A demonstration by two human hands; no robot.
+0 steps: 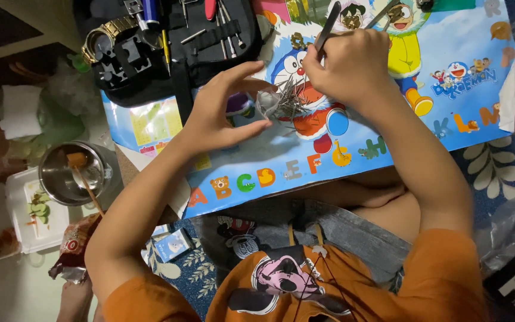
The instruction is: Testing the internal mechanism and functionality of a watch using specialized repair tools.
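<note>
Tweezers (328,27) in right hand (347,65), over pin pile (290,98)

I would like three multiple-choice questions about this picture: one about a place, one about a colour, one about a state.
1. Where is the gold wristwatch?
A. On the black tool case at upper left
B. In the metal bowl
C. On the person's lap

2. What colour is the person's shirt?
A. Green
B. Orange
C. White

3. What is the right hand doing?
A. Lying flat and open
B. Gripping metal tweezers
C. Holding the bowl

Answers: 1 A, the watch lies on the black tool case. 2 B, sleeves and chest are orange. 3 B, the fingers close on the tweezers above the pile of thin metal pins.
</note>
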